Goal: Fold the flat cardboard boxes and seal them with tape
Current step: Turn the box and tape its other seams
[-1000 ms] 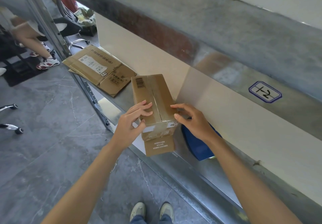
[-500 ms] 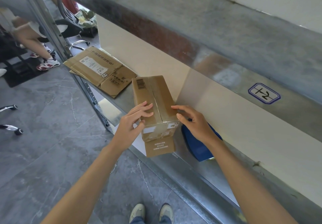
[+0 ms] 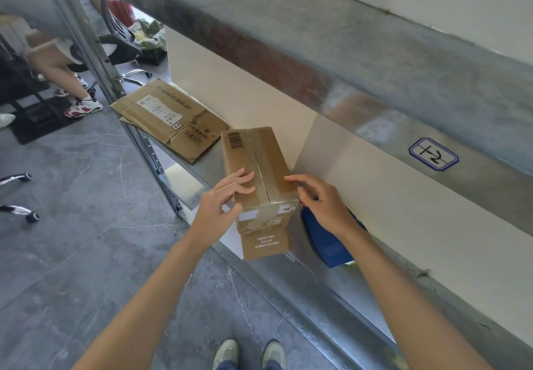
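A folded brown cardboard box stands on the metal shelf, its top flaps closed with clear tape along the seam and a barcode at the far left corner. One loose flap hangs down at its near end. My left hand holds the box's near left corner, fingers flat on top and thumb on the side. My right hand touches the near right corner with curled fingers. Further left on the shelf lie flat cardboard boxes.
A blue object lies on the shelf behind my right hand. A white wall panel backs the shelf, with an upper metal shelf above. A seated person's legs and chair wheels are at the left.
Both hands have stayed on the box's near end with only slight finger shifts. The box has not visibly moved.
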`<state>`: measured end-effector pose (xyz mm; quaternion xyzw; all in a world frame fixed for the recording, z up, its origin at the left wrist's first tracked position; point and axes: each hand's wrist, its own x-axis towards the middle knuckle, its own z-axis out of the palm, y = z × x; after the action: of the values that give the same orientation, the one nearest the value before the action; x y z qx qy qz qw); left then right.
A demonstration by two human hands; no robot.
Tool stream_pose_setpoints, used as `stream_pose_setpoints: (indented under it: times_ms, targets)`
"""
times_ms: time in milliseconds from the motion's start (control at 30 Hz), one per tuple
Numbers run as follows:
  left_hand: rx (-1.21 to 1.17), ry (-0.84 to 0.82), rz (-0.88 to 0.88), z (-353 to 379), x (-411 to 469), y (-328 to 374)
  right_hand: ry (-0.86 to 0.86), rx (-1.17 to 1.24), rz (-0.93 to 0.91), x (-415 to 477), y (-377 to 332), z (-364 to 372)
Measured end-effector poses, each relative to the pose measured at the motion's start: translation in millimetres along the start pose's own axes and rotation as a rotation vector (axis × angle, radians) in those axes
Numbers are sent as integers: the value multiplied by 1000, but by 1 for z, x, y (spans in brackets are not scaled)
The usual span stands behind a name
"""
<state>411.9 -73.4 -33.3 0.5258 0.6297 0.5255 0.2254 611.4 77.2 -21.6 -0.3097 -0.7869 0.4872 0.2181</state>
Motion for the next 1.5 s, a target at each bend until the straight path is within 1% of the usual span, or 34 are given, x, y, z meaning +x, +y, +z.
stream_pose_setpoints:
  times_ms: [100, 233, 367, 433, 600, 733, 867, 1067, 1200, 1333, 1400, 1500]
  targets:
    - [21, 17, 34, 2, 1, -2, 28, 17, 10, 1, 0, 3]
    - [31, 34, 59, 4, 1, -7, 107, -3, -11, 4, -2, 11]
    - [29, 37, 80, 6, 0, -8, 164, -10, 17, 5, -2, 18]
    - [28, 34, 84, 5, 0, -9, 146, -33, 27, 3, -4, 18]
    - [7, 14, 57, 3, 0, -10, 27, -62, 58, -2, -6, 8]
    - [-36, 1, 28, 3, -1, -11, 54, 19, 57, -2, -4, 11]
    - [-79, 10, -5, 4, 1, -11, 99, -23, 22, -3, -2, 16]
    - [-30, -31, 52, 3, 0, -12, 167, -22, 0, -2, 4, 19]
    - [3, -38, 66, 1, 1, -14, 112, -44, 6, 1, 3, 13]
    - [5, -43, -20, -2, 0, -16, -54, -10, 62, 3, 2, -5]
    - [10, -42, -39, -1, 1, -15, -59, -30, 44, 4, 2, -8]
    - [3, -45, -58, -1, 2, -12, -21, -44, 6, 6, 3, -5]
